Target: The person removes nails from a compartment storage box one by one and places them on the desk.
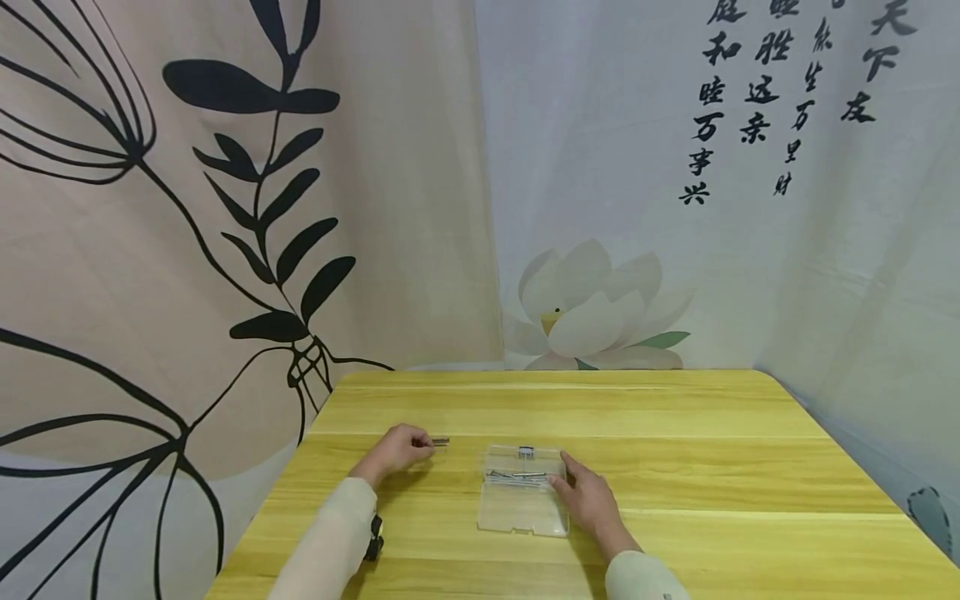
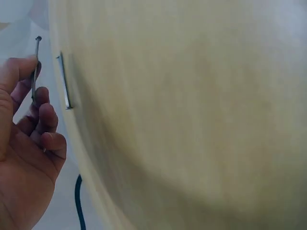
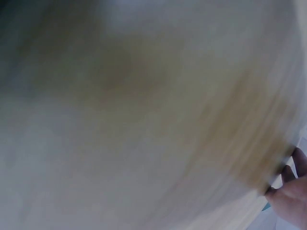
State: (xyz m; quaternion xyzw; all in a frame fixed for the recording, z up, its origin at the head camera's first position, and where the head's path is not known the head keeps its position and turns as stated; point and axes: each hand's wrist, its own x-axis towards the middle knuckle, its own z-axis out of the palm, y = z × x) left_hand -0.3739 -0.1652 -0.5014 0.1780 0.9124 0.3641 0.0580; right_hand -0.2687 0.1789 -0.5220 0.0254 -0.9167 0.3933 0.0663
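Observation:
My left hand (image 1: 423,447) lies on the yellow table (image 1: 675,467) and pinches a thin metal nail (image 2: 34,67) between thumb and fingers. A second nail (image 2: 64,81) lies loose on the wood just beyond the fingertips. To the right sits a flat clear plastic box (image 1: 522,504) that holds several nails (image 1: 517,477), with a small dark clasp (image 1: 527,451) at its far edge. My right hand (image 1: 572,483) rests against the box's right side, thumb on its rim and fingers relaxed. The right wrist view is blurred and shows only fingertips (image 3: 288,175).
Printed cloth hangs close behind and beside the table: a leaf pattern (image 1: 255,208) on the left, a lotus (image 1: 592,312) and calligraphy at the back. Bare wood stretches to the right of the box and toward the far edge (image 1: 555,375).

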